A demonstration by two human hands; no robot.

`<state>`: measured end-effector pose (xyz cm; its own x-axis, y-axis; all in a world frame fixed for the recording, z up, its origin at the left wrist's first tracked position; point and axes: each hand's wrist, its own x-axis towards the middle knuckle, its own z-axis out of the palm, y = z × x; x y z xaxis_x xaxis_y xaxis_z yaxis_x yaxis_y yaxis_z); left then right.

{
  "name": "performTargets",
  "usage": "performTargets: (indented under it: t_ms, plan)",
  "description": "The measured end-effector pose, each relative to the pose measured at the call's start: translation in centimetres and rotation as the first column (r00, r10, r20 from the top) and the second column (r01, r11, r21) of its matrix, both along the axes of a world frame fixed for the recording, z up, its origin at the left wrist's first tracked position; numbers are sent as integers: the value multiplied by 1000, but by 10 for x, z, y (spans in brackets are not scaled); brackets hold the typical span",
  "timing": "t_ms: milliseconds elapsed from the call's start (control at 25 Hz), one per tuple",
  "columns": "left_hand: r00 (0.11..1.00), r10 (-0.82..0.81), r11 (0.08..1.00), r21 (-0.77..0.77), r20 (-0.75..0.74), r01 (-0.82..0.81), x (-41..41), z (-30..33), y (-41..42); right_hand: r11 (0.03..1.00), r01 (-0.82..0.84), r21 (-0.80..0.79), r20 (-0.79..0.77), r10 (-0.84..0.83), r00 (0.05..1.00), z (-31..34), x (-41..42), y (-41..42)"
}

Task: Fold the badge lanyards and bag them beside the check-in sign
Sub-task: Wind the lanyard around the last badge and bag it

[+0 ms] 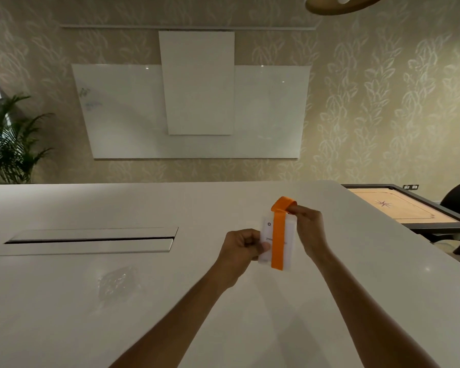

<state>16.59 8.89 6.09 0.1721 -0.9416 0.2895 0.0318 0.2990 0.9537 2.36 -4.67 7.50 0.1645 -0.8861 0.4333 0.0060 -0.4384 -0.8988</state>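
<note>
Mid-fold on one lanyard, bagging not yet begun.

Held up over the white bench (250, 301): a badge (266, 235) pinched at its left edge by the left hand (241, 245), grip curled round it, thumb on the face. Orange lanyard (278, 235) laid down the badge front, looped over the top, the loop pinched by the right hand (310, 229). Lying flat and seemingly empty on the bench, well to the left: a clear bag (117, 284). No check-in sign in view. Probably left: finishing the wrap, slipping the bundle into the bag, placing it by the sign.
</note>
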Motion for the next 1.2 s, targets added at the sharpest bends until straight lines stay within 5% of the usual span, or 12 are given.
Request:
performTargets:
  t_ms: [400,920,1200]
  plan:
    - [962,198,977,-35,-187,-208,16,31,-11,987,23,-158,-357,-79,931,-74,29,48]
    - [896,397,917,43,-197,-397,29,32,-21,980,-151,127,-444,192,875,-89,40,91]
    - [850,510,860,62,-131,-506,49,26,-30,976,-158,147,-440,207,874,-74,36,116]
